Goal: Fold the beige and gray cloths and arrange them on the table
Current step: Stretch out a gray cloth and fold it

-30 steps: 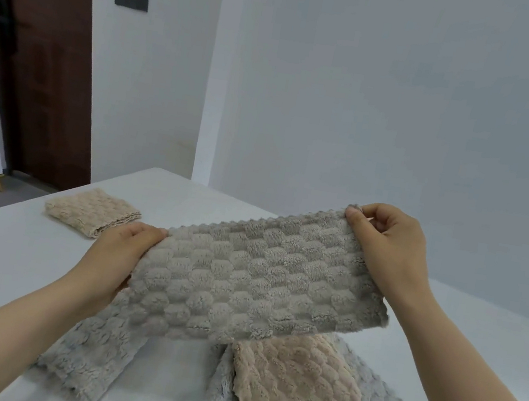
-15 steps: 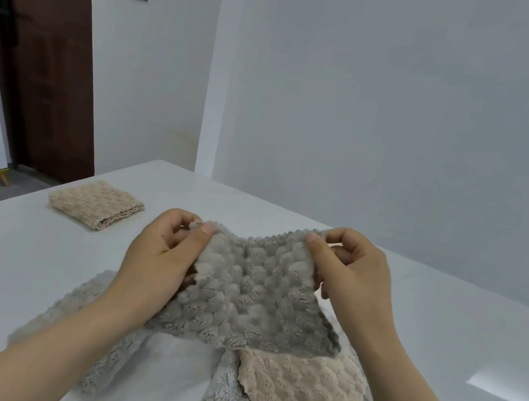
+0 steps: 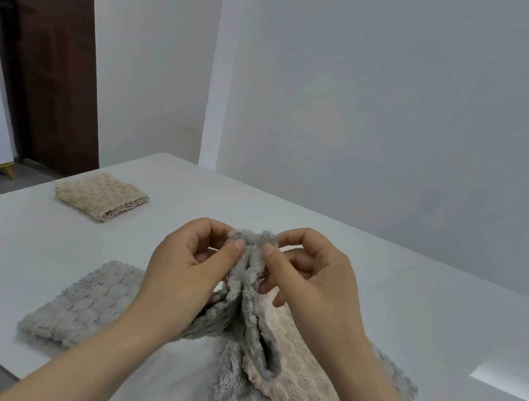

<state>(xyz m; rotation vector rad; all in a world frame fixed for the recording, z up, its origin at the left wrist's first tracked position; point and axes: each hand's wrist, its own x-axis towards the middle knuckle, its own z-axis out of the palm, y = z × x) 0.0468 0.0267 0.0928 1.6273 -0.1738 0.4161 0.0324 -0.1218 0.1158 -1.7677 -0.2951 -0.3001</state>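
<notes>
Folding step, judged mid-way: gray cloth (image 3: 247,268) held just above the worktop (image 3: 412,310), its two halves brought face to face; left hand (image 3: 190,268) and right hand (image 3: 310,277) each keep a tight thumb-and-forefinger grip on its top edge; folded beige cloth (image 3: 101,196) lies far left; next move probably calls for matching corners, then laying it flat.

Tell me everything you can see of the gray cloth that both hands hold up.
The gray cloth is thick, fluffy fabric, doubled so that its two top ends meet. The left hand and the right hand pinch those ends between thumb and fingers, above the table. It hangs down as a narrow fold, fuzzy side out, with its lower end over a beige cloth lying below.
</notes>
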